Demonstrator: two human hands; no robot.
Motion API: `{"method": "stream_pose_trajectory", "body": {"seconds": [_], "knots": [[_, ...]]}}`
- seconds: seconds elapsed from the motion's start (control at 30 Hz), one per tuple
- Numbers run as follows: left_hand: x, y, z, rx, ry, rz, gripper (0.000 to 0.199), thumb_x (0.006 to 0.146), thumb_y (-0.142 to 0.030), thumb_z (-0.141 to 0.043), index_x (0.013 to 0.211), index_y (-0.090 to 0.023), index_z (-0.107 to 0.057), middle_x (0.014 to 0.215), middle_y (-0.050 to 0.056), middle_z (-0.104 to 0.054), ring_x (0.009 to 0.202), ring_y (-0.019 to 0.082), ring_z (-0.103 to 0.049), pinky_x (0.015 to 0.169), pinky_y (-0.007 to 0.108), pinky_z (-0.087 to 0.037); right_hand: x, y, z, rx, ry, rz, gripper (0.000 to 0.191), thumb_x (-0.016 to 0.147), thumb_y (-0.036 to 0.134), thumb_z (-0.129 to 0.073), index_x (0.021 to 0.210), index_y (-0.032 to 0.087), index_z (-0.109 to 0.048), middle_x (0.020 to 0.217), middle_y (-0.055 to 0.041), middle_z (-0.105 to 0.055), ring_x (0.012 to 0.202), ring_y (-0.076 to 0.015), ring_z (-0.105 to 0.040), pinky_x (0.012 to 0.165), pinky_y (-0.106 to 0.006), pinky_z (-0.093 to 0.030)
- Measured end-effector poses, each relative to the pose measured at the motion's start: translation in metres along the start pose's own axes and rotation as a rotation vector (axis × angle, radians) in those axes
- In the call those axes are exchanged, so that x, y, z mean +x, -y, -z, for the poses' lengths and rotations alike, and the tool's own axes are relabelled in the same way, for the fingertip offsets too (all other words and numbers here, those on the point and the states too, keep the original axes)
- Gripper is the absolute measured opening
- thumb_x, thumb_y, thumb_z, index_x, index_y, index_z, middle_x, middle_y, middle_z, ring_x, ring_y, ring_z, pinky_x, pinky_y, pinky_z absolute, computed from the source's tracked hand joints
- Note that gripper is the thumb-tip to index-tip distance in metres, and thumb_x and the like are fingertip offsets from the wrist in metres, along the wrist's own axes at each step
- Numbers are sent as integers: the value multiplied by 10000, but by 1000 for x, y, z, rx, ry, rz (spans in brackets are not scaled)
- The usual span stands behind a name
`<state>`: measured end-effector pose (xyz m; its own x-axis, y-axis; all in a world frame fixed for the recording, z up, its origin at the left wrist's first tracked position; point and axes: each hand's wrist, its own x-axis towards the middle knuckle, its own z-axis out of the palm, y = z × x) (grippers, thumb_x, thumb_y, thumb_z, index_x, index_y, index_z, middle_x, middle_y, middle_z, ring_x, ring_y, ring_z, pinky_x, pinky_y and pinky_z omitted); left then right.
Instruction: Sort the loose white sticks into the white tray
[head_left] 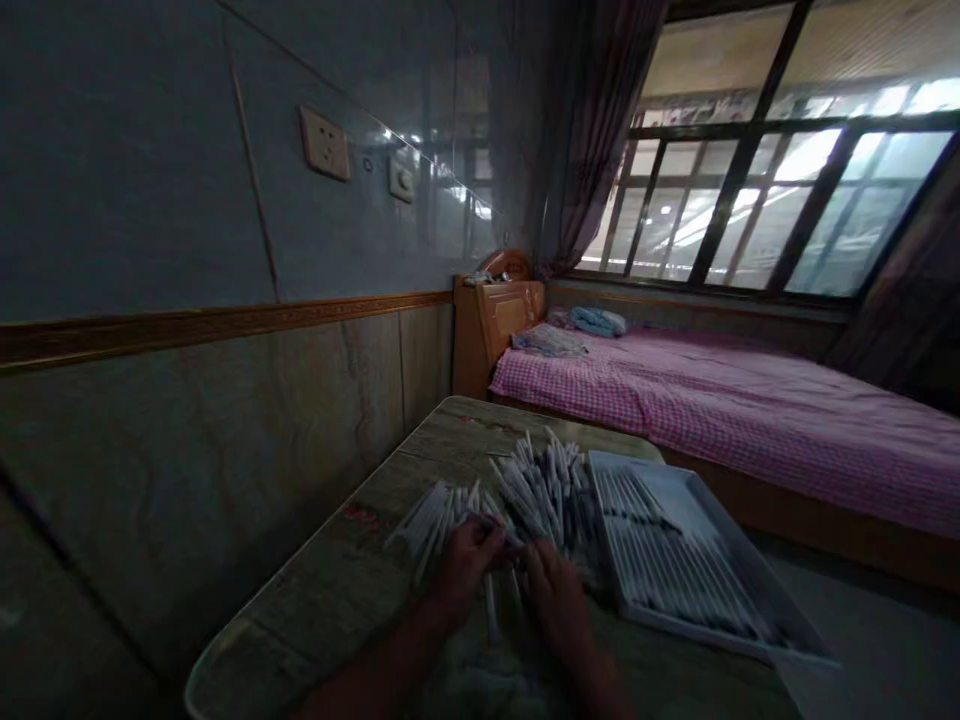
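Note:
My left hand (pixel 466 562) is closed, its thumb and fingers pinched on something small and dark at the near edge of the loose white sticks. Close beside it on the right, my right hand (pixel 553 590) has its fingers curled together; what they hold is too dim to tell. Thin, pen-like white sticks (pixel 546 492) lie in a heap beyond both hands, and a smaller bunch (pixel 433 512) fans out to the left. Right of the heap, a white tray (pixel 750 545) holds sticks in two rows, the nearer row longer.
The stone-patterned table (pixel 300 610) has a rounded near-left corner and runs along a tiled wall (pixel 315 400). Beyond it stands a bed (pixel 697 400) with a pink checked sheet and a wooden headboard (pixel 506 315). A window is at the back right.

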<state>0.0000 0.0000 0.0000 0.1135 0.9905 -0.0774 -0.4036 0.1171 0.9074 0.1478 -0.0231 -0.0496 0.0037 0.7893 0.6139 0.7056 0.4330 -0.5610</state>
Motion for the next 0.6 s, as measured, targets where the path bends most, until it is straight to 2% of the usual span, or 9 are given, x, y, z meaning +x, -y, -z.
{"method": "stream_pose_trajectory", "body": {"seconds": [0.13,0.23,0.37,0.47,0.6], "knots": [[1,-2,3,57,66,-17,421,574,-446,-805,780,-152,-585,679,-2,-667,609,171,-666,591,293,-537,-1,4,3,125,26,-115,511,908,581,-344,767,232,-689,761,-46,-689,697,-193,-597,634,-295,-447],[2,-1,5,117,104,-65,345,627,-399,-768,785,-157,-582,652,0,-665,594,172,-653,574,293,-525,5,15,6,291,104,-317,553,929,564,-305,650,214,-629,643,-21,-631,624,-169,-559,589,-271,-425],[4,2,5,187,108,-165,245,643,-304,-748,764,-153,-598,615,-19,-632,560,140,-608,546,253,-486,14,31,11,449,159,-366,510,891,588,-385,657,205,-627,661,-13,-622,640,-165,-544,610,-265,-407],[3,2,5,217,105,-181,231,636,-271,-744,781,-156,-605,681,1,-663,599,144,-622,545,239,-477,16,36,13,544,84,-431,506,839,627,-446,618,196,-591,610,4,-568,611,-157,-503,578,-257,-390],[-1,-3,1,206,66,-166,289,660,-320,-710,881,-178,-591,845,45,-713,646,171,-661,530,251,-486,18,33,15,665,-133,-609,530,740,705,-508,548,211,-481,525,49,-434,521,-121,-389,490,-242,-338]]}}
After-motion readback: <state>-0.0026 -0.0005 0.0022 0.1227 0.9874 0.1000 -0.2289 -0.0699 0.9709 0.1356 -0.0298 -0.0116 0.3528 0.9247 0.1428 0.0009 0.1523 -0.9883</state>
